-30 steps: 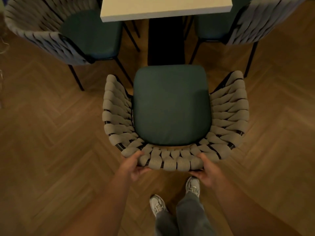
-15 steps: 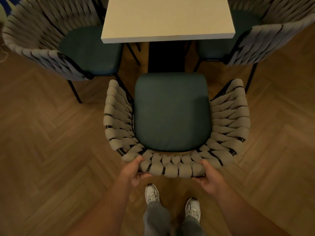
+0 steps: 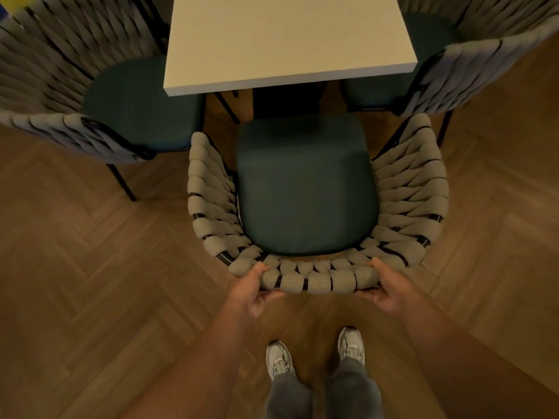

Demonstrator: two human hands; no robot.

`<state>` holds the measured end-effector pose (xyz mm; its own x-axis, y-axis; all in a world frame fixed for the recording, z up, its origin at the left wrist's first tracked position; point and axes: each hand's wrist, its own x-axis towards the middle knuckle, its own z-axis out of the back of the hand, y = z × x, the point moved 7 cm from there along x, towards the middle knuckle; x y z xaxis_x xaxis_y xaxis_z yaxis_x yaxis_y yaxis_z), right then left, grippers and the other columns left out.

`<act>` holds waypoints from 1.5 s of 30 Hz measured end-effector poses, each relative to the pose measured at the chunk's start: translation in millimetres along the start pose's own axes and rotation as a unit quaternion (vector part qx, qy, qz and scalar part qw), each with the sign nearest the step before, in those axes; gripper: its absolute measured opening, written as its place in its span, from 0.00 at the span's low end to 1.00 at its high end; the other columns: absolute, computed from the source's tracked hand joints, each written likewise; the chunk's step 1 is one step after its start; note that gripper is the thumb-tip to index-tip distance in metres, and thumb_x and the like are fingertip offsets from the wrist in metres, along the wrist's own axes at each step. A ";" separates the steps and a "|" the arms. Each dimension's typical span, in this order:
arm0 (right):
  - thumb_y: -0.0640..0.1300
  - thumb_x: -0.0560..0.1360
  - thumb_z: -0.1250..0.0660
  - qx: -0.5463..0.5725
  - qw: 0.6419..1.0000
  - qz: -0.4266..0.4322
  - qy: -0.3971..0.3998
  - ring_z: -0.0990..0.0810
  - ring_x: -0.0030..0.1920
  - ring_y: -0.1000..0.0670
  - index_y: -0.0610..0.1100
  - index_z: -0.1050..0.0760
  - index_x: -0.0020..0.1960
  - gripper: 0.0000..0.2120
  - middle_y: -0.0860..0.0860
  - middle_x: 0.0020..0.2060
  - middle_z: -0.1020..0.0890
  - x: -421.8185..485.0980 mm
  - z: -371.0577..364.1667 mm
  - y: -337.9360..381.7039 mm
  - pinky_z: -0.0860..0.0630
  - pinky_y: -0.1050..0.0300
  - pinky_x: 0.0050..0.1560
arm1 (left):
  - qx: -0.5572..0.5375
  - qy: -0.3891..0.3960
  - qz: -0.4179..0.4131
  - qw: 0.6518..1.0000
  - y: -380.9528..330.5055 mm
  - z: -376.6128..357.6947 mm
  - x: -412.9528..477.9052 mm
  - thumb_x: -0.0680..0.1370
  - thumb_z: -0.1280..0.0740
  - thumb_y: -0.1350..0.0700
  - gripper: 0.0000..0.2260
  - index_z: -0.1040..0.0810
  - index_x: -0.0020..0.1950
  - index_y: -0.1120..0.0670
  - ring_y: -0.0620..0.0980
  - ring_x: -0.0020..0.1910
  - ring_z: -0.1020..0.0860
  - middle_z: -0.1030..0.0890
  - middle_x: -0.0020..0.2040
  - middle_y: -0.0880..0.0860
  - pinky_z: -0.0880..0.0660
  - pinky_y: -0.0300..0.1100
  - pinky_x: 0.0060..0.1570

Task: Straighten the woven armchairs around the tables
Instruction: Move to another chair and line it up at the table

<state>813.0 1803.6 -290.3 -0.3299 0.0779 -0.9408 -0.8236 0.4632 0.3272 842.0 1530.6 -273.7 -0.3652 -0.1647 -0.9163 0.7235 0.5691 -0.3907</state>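
Note:
A woven beige armchair (image 3: 411, 189) with a dark green seat cushion stands right in front of me, facing the white table (image 3: 287, 40). Its seat front sits just short of the table's near edge. My left hand (image 3: 249, 290) grips the top of the backrest at its left end, thumb over the weave and fingers underneath. My right hand (image 3: 385, 287) grips the same backrest rim at its right end.
A second woven armchair (image 3: 60, 86) stands at the table's left side and a third armchair (image 3: 472, 62) at its right, both close to the middle chair's arms. The table's dark pedestal (image 3: 287, 102) is ahead of the seat. My feet (image 3: 314, 355) stand on herringbone wood floor.
The chair has slid forward toward the table with both hands on its backrest. I have stepped after it, and more of the tabletop shows now.

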 end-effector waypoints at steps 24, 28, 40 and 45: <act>0.39 0.80 0.36 0.002 1.000 -0.018 0.023 0.22 0.47 0.41 0.40 0.30 0.51 0.04 0.39 0.49 0.23 8.5 -25.4 14.6 0.27 0.35 0.65 | 0.009 -0.019 -0.010 1.000 -32.9 -11.2 2.5 0.78 0.33 0.65 0.07 0.29 0.52 0.57 0.63 0.48 0.18 0.21 0.51 0.62 0.20 0.63 0.35; 0.39 0.80 0.35 -0.001 0.999 -0.020 0.029 0.21 0.49 0.41 0.40 0.30 0.55 0.06 0.39 0.52 0.23 8.4 -24.5 10.7 0.24 0.37 0.61 | 0.011 -0.030 -0.012 0.999 -30.3 -7.6 0.0 0.78 0.34 0.65 0.07 0.29 0.53 0.56 0.65 0.51 0.18 0.21 0.50 0.62 0.19 0.62 0.34; 0.45 0.80 0.33 0.016 0.998 0.014 0.054 0.21 0.59 0.38 0.42 0.32 0.68 0.19 0.39 0.58 0.22 1.8 -24.3 3.8 0.22 0.38 0.59 | -0.008 -0.053 -0.089 0.995 -25.9 -2.5 -5.8 0.77 0.29 0.59 0.17 0.32 0.61 0.48 0.61 0.46 0.16 0.21 0.49 0.55 0.21 0.65 0.53; 0.56 0.78 0.34 -0.087 0.993 0.043 0.061 0.18 0.56 0.38 0.47 0.34 0.71 0.25 0.39 0.61 0.22 -21.1 -18.0 -2.2 0.17 0.43 0.50 | 0.083 -0.020 -0.101 0.991 -16.3 13.1 -24.1 0.79 0.31 0.56 0.26 0.37 0.75 0.49 0.61 0.50 0.15 0.18 0.55 0.56 0.18 0.56 0.49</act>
<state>813.5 1785.0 -269.7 -0.4469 -0.0010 -0.8946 -0.8535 0.2999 0.4261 846.7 1514.7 -246.4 -0.4909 -0.2961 -0.8194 0.7261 0.3806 -0.5726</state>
